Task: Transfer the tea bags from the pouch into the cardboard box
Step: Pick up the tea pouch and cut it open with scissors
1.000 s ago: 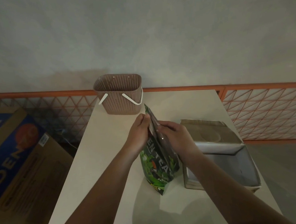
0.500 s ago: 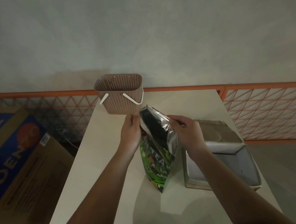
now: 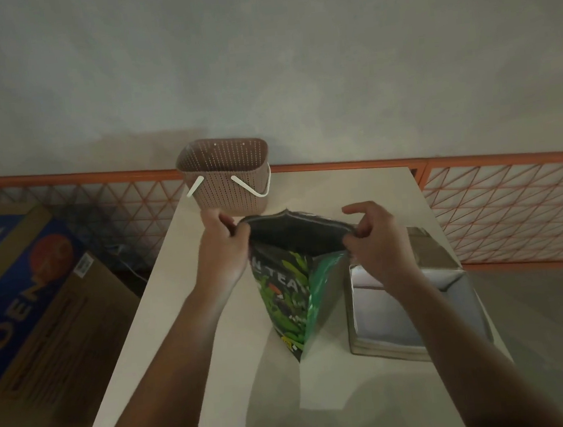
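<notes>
A green tea pouch [image 3: 290, 298] printed with leaves stands upright in the middle of the pale table [image 3: 218, 357]. Its mouth is pulled wide and the dark inside shows; no tea bags are visible. My left hand [image 3: 223, 253] pinches the left edge of the mouth. My right hand [image 3: 377, 242] pinches the right edge. Just right of the pouch sits the cardboard box [image 3: 452, 286] with its flaps up, partly hidden by my right forearm.
A brown perforated basket [image 3: 225, 177] with white handles stands at the table's far edge against the wall. A large blue-and-brown carton [image 3: 24, 307] sits on the floor to the left. An orange lattice fence [image 3: 513, 204] runs behind the table.
The pouch mouth was pinched narrow a second ago. My hands have moved apart and spread it wide open.
</notes>
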Tool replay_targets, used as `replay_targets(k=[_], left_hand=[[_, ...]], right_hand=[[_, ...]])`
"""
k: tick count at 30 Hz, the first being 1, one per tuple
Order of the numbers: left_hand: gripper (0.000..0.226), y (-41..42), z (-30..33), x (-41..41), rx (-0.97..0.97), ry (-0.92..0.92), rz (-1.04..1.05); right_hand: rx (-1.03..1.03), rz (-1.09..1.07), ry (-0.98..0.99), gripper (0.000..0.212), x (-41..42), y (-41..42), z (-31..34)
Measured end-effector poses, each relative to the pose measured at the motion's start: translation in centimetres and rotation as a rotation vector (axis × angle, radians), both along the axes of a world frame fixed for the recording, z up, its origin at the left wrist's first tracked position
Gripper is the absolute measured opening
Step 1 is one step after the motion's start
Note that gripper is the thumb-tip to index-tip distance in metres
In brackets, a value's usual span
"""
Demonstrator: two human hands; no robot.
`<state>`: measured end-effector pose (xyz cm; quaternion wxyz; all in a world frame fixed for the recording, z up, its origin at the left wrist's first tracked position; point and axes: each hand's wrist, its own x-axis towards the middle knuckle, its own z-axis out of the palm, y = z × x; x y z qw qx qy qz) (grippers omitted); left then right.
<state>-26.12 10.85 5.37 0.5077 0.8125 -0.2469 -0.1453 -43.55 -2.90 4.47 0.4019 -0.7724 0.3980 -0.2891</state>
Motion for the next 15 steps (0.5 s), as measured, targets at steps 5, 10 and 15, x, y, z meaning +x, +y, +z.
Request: replay_targets(k=[5, 10, 15], left_hand=[[0.03, -0.2, 0.7, -1.5, -0.004, 0.177, -0.049], [0.056, -1.2, 0.9, -3.0, 0.07, 0.281, -0.149], [0.052, -0.3, 1.4, -0.1, 0.066, 0.161, -0.042]], right_hand=[[0.168, 0.098, -0.043, 0.043, 0.6, 1.1, 0.0], [0.266, 0.198, -0.034, 0.055, 1.6, 2.3, -0.2], [0.201, 0.032, 0.001, 0.055, 0.5, 0.3, -0.8]])
